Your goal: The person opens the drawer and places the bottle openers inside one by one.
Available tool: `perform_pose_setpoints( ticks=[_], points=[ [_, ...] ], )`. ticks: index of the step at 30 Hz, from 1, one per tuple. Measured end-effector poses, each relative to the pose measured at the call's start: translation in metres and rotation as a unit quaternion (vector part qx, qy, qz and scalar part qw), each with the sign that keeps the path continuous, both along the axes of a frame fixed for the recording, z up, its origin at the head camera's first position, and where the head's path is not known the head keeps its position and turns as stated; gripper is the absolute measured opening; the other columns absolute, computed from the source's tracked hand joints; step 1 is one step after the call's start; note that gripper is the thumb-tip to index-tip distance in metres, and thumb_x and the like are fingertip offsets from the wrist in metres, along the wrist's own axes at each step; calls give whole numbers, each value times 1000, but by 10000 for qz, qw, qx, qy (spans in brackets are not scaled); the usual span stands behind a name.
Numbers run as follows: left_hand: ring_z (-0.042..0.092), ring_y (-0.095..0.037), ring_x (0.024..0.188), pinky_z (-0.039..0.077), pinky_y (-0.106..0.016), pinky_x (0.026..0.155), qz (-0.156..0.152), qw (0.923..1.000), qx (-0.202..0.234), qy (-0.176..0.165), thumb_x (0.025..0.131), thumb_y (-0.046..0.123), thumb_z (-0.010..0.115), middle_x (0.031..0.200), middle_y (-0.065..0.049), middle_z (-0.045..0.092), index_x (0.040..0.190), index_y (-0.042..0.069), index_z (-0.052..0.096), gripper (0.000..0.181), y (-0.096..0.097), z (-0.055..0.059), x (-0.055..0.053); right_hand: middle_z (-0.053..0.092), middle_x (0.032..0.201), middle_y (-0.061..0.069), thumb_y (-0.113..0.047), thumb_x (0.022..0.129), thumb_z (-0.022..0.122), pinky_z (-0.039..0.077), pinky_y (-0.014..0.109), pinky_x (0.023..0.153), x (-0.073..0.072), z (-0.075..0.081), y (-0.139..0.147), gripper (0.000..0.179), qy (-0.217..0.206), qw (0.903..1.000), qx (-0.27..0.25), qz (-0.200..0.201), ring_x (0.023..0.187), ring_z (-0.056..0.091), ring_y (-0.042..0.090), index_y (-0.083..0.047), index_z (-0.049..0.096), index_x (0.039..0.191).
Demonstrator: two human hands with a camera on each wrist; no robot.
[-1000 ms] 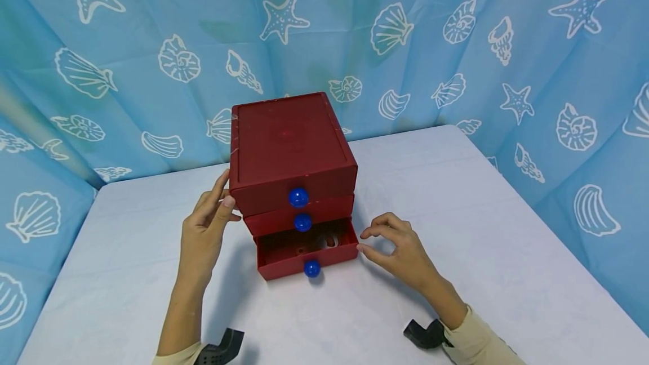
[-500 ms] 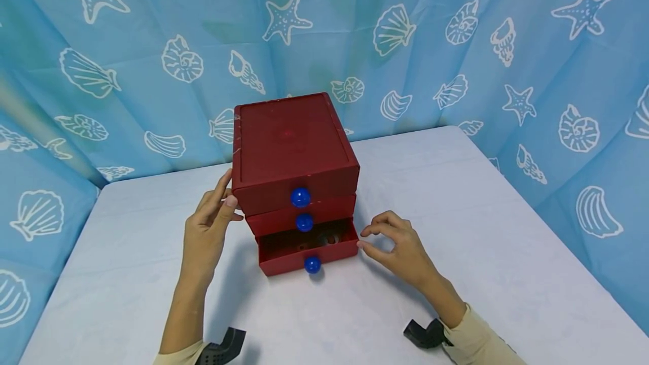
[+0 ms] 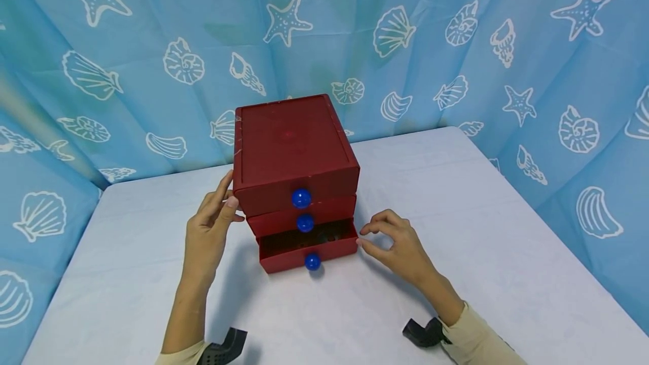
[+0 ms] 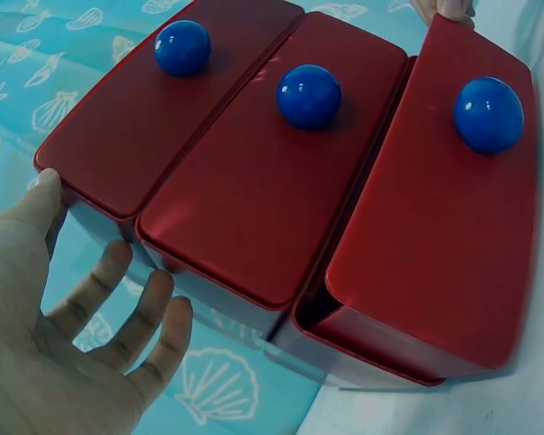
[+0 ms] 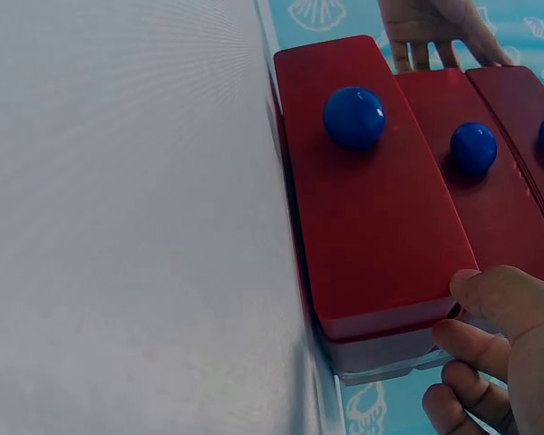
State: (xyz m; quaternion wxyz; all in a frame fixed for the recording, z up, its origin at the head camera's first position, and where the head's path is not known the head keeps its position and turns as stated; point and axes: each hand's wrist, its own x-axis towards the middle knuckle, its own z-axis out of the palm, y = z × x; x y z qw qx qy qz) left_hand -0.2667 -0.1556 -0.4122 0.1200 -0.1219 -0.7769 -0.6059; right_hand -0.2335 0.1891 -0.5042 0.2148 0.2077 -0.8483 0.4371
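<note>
A dark red cabinet (image 3: 294,139) with stacked drawers stands on the white table, each drawer front bearing a round blue knob. Its bottom drawer (image 3: 309,254) sticks partly out; a small roundish thing (image 3: 332,236) lies in shadow inside. At the cabinet's left side is my left hand (image 3: 205,235), fingers spread along the wall and thumb at the front corner of the top section (image 4: 118,118). My right hand (image 3: 403,246) touches the bottom drawer's front right corner: the thumb presses there, the curved index finger sits beside the drawer's side, and the other fingers bend loosely.
The white table (image 3: 487,241) extends around the cabinet. Behind it hangs a blue curtain (image 3: 324,55) with white shell and starfish prints, near the cabinet's back. Black wrist mounts (image 3: 426,333) sit at both sleeves.
The bottom drawer has slid a little farther into the cabinet, hiding more of its inside. My right hand has stayed at its corner, moving slightly with it; the left hand holds its place.
</note>
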Motion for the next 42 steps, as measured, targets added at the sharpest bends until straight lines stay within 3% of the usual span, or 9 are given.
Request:
perform_pose_setpoints(
  ticks=[21,33,36,42],
  points=[
    [61,-23,98,53,-31,87,-35,9999,-61,-132,104,28,56,118,1,56,146,42,49,45,0,-4,-5,60,98,-7,-8,79,85,39,42,81,-10,-3,-1,20,209,9995,66,-216,92,60,12,-18,75,93],
    [62,-22,98,53,-25,85,-28,9999,-140,-81,104,28,56,117,1,57,146,43,49,45,-1,-2,-6,61,98,-7,-7,79,84,37,38,76,-15,-5,-5,19,288,9992,73,-285,89,60,12,-19,75,92],
    [62,-21,95,53,-25,85,37,9997,-190,-125,104,27,56,115,0,57,146,41,49,45,-1,1,-4,61,98,-7,-7,79,83,38,39,76,-16,-5,-6,19,231,9993,57,-289,90,59,11,-20,75,92],
    [60,-17,96,53,-26,85,8,9999,-116,-94,105,19,54,114,-5,56,150,27,48,46,5,21,9,61,99,-7,-8,80,83,38,39,78,-20,-5,-8,18,133,9995,57,-283,91,59,11,-20,75,92]
  ],
)
